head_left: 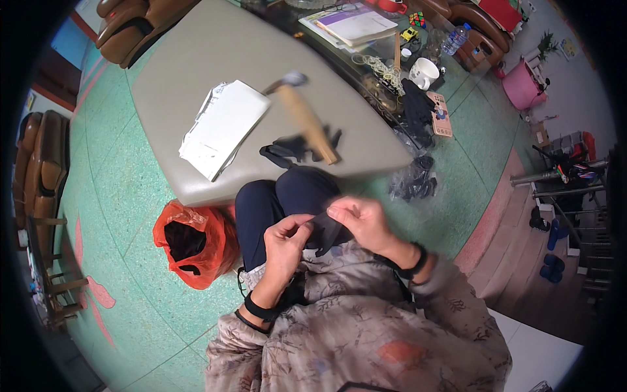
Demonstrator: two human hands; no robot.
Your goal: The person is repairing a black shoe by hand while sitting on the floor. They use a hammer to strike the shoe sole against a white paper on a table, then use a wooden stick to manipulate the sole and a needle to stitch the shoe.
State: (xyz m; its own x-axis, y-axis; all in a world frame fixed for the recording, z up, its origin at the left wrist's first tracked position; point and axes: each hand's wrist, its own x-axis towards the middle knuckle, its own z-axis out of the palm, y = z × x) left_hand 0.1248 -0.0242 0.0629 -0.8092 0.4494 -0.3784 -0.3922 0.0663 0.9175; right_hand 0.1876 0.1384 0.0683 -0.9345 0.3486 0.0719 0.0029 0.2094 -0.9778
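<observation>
Over my lap, both hands pinch a small strip of black fabric (324, 234) between them. My left hand (286, 243) grips its left end with thumb and forefinger, while my right hand (360, 222) holds the upper right end. The lower part of the strip hangs loose. Beyond my knees, on the grey padded surface, lies a hammer (305, 121) with a wooden handle, slightly blurred. Its handle end rests by more black fabric pieces (287, 151). Left of the hammer is a stack of white paper (225, 127) with ragged edges.
An orange plastic bag (212, 255) holding dark material stands on the green floor by my left leg. At the right, a dark table carries books (358, 25), a white mug (424, 73) and a water bottle (456, 39). A clear plastic bag (415, 179) lies on the floor below.
</observation>
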